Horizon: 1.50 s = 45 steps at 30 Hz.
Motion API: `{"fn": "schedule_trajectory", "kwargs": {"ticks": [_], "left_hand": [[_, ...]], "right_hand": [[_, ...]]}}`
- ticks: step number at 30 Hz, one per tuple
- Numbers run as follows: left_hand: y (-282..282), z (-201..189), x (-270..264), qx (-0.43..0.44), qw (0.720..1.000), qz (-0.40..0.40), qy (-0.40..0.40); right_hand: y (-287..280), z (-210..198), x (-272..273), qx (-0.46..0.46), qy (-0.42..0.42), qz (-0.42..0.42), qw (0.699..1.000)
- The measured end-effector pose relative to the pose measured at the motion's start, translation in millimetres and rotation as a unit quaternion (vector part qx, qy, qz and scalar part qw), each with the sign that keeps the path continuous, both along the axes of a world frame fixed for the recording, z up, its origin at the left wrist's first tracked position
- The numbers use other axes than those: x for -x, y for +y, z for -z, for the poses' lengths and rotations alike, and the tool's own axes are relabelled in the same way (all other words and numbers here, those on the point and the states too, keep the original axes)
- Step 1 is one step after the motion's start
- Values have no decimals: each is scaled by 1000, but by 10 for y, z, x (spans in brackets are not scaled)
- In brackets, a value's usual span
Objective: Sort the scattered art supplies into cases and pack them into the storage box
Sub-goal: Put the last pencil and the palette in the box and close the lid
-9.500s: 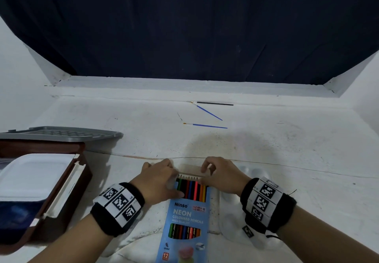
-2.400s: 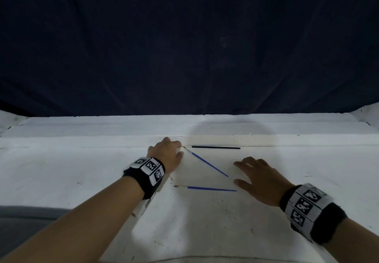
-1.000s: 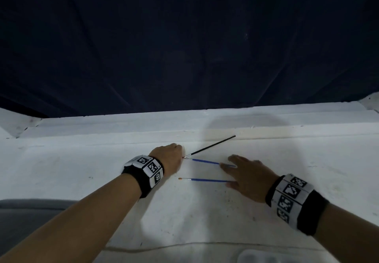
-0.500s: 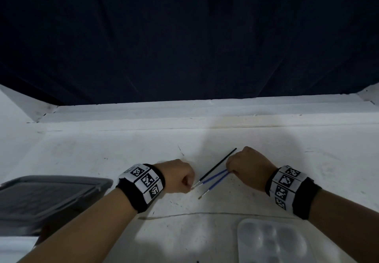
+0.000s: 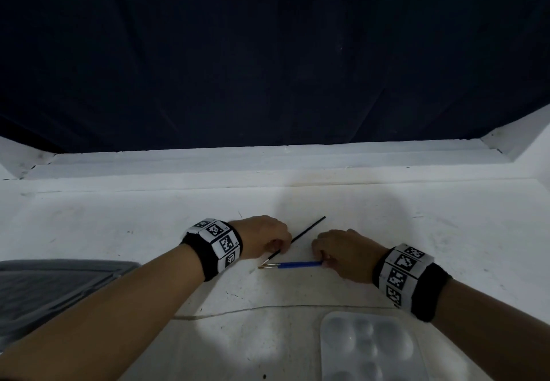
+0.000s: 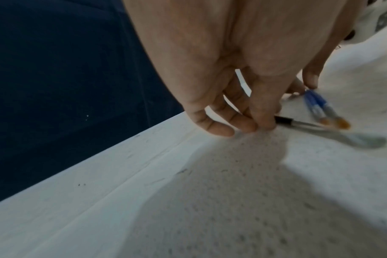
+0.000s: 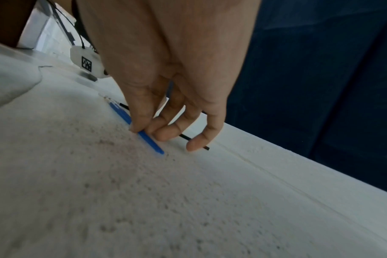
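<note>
The left hand [image 5: 265,236] is pinching the thin black paintbrush [image 5: 300,238] near its metal ferrule. The right hand [image 5: 342,254] is pinching two slim blue paintbrushes [image 5: 293,265] by their tail ends, flat on the grainy white table [image 5: 446,232]. Half a second earlier the blue pair was slanting; now it is lying level between the hands. A moulded white palette [image 5: 369,348], near the right wrist, is being cut off by the frame.
</note>
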<state>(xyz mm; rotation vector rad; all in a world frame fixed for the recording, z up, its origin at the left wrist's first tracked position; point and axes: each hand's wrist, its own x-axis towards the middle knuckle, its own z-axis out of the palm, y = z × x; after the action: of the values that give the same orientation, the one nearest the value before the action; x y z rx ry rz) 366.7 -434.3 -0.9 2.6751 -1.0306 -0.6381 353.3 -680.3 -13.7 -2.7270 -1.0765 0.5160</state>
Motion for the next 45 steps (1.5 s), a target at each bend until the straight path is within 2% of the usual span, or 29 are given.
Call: {"fn": "schedule_trajectory", "kwargs": {"ticks": [5,8,11,14,18,20,22,24,26,28,30,32,34,36,39,45], "left_hand": [[57,-16,12,-25,999,33,2],[164,-25,95,-24,998,49,-30],[233,4,227,-50,998,29,-32],[262,24,390,-62,998,-17,-8],[282,54,630,-36,993,-108,-14],[261,75,729,-32,988,-150,-22],[229,63,801,9,980,-200,-18],[182,29,855,100,960,-259,-22],[91,-24,920,202,926,-315,-44],[-27,-89,999,315,876,-363,-46],[-154,-165,1094,422,815,-396,-14],[-262,-229,1208,491,765,-417,23],[-329,-241,1325,520,734,-433,57],[-347,-195,1421,526,717,-450,84],[-334,-72,1528,512,705,-476,118],[-363,150,1674,469,710,-503,150]], "right_hand": [[4,-119,43,96,31,15,995],[10,-171,141,171,-7,-11,985],[8,-158,283,193,-51,-23,980],[-54,-115,387,167,-61,2,984],[-189,-130,480,109,-12,82,991],[-224,-149,540,62,1,121,991],[-229,-178,599,-4,3,159,987],[-209,-202,656,-93,8,197,976],[-150,-280,742,-197,41,229,952],[-50,-388,858,-292,96,256,917],[85,-463,995,-381,170,288,862],[222,-469,1125,-423,231,309,820],[335,-441,1256,-425,267,327,801],[431,-407,1379,-426,304,343,780],[537,-362,1528,-406,318,371,773],[685,-243,1701,-381,329,386,773]]}}
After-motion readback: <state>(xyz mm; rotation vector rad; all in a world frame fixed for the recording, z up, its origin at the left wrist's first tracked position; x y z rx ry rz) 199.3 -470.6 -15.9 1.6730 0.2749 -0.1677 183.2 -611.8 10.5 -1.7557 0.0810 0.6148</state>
